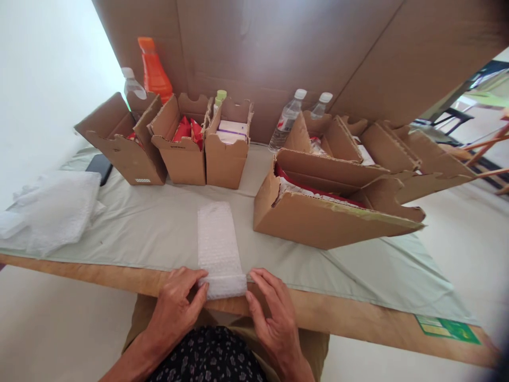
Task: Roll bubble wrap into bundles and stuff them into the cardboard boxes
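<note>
A strip of bubble wrap (219, 233) runs away from me over the cloth, its near end folded or rolled into a thick flat bundle at the table's front edge. My left hand (181, 297) grips the left end of that bundle between thumb and fingers. At the right end, my right hand (274, 307) holds it with the thumb low and the index finger high. Whether anything lies inside the wrap, I cannot tell.
Bubble wrap sheets (59, 209) lie at the left, near a dark flat object (100, 168). Cardboard bins (226, 159) line the back; a larger cardboard bin (318, 217) stands at right. Behind are an orange bottle (155, 71) and a water bottle (288, 119), before a cardboard panel (258, 53).
</note>
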`<state>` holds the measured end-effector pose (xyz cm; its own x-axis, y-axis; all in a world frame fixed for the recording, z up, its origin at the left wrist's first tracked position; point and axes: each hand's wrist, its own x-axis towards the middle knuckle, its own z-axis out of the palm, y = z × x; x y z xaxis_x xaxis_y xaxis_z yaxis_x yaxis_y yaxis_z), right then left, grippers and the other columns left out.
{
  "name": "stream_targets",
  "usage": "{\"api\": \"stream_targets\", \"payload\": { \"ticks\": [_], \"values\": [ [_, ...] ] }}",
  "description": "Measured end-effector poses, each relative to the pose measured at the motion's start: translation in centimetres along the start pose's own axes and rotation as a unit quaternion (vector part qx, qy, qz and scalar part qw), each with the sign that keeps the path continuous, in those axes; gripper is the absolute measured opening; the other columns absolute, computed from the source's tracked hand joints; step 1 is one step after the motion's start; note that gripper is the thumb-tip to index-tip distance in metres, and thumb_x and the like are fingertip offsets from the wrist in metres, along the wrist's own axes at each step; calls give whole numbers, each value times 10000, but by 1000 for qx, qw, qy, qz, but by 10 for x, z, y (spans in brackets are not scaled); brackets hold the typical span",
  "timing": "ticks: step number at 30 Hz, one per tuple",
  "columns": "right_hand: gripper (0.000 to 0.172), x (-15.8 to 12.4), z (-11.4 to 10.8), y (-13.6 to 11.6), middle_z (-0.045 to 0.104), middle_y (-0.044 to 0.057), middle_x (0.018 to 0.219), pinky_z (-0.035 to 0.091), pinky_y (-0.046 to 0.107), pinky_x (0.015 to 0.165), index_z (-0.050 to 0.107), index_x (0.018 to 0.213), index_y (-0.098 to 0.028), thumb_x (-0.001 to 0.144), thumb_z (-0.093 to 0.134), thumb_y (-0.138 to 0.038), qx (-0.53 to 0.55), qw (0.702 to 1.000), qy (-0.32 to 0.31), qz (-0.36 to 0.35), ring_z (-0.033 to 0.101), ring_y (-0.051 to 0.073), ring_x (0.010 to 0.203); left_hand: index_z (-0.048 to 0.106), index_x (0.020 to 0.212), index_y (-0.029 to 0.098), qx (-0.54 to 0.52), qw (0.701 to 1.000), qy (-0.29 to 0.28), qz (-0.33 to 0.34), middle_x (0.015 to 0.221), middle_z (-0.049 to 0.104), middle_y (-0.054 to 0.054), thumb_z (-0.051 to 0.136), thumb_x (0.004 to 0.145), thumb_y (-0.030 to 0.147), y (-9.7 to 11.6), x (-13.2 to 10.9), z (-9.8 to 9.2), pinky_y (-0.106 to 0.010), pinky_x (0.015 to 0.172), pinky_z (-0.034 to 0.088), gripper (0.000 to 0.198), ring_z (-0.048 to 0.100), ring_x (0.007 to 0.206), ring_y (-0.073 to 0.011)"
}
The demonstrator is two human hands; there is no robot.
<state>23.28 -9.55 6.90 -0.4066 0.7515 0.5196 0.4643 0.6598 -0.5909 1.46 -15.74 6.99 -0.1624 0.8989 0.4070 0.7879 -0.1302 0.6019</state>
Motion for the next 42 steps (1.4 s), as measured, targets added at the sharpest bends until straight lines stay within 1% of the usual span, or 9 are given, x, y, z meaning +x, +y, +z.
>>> {"api": "stream_targets", "payload": {
  "ticks": [2, 7, 12, 15, 21, 26, 32, 37, 42],
  "values": [
    [362, 0, 2, -2, 673, 110, 1240, 533, 438, 946, 623, 1283, -235, 954, 562, -95, -23, 999, -9, -33, 626, 258, 1150, 689, 992, 198, 28, 1000, 3, 12, 716, 662, 2, 592, 941, 226, -3, 2, 5, -326, 671, 475, 113, 617, 665, -184],
    [342, 11, 12, -2, 698, 99, 1267, 503, 492, 945, 644, 1207, -212, 929, 525, -52, -46, 985, -137, -91, 572, 306, 1267, 684, 1032, 191, 79, 997, 6, 17, 723, 662, -12, 568, 958, 244, -5, 2, 7, -357, 688, 493, 147, 626, 691, -213],
    [311, 23, 7, -6, 754, 69, 1053, 500, 439, 904, 657, 1203, -221, 967, 507, -86, 22, 982, -175, -66, 653, 248, 1043, 669, 1141, 208, 4, 1000, 4, 27, 1142, 694, -106, 614, 932, 254, 4, -10, -10, -380, 902, 544, 221, 665, 1049, -249],
    [256, 23, 4, -10, 751, 46, 965, 508, 404, 840, 670, 1187, -221, 989, 526, -146, 55, 976, -208, -22, 649, 221, 889, 668, 1109, 226, -37, 998, -29, 37, 1020, 734, -59, 588, 942, 186, 7, -14, -15, -343, 852, 545, 189, 675, 956, -216],
    [286, 15, 10, -8, 678, 122, 1236, 508, 459, 901, 630, 1247, -208, 976, 547, -169, -18, 995, -91, -32, 622, 276, 1085, 691, 1016, 209, 31, 999, 3, 8, 872, 721, -47, 581, 961, 239, -6, -4, 1, -370, 766, 531, 126, 662, 819, -230],
    [309, 15, 9, -10, 686, 100, 1259, 494, 503, 953, 638, 1204, -229, 922, 577, -118, -28, 984, -159, -70, 602, 296, 1175, 690, 1069, 206, 35, 999, 21, 11, 1023, 705, -87, 591, 948, 251, -7, -5, 2, -403, 853, 552, 163, 671, 953, -250],
    [228, 17, 6, -7, 749, 67, 1038, 530, 433, 883, 673, 1171, -230, 972, 575, -176, 42, 988, -143, -29, 659, 246, 1001, 635, 1200, 225, -24, 998, -36, 43, 1091, 720, -81, 594, 938, 202, -1, -11, -10, -399, 916, 544, 266, 651, 1044, -241],
    [299, 14, 6, -1, 676, 119, 1254, 515, 469, 934, 606, 1284, -202, 988, 565, -212, -4, 997, -66, -40, 610, 275, 1128, 655, 1125, 192, 22, 1000, -12, 4, 886, 714, -57, 579, 952, 233, -9, 5, 1, -392, 771, 537, 193, 640, 847, -239],
    [323, 17, 13, -2, 645, 120, 1339, 487, 502, 974, 610, 1275, -207, 956, 578, -172, -38, 988, -129, -76, 560, 312, 1240, 689, 1090, 204, 52, 998, 16, -25, 996, 713, -87, 571, 954, 282, -13, 10, 9, -450, 836, 546, 196, 656, 923, -271]
  ]
}}
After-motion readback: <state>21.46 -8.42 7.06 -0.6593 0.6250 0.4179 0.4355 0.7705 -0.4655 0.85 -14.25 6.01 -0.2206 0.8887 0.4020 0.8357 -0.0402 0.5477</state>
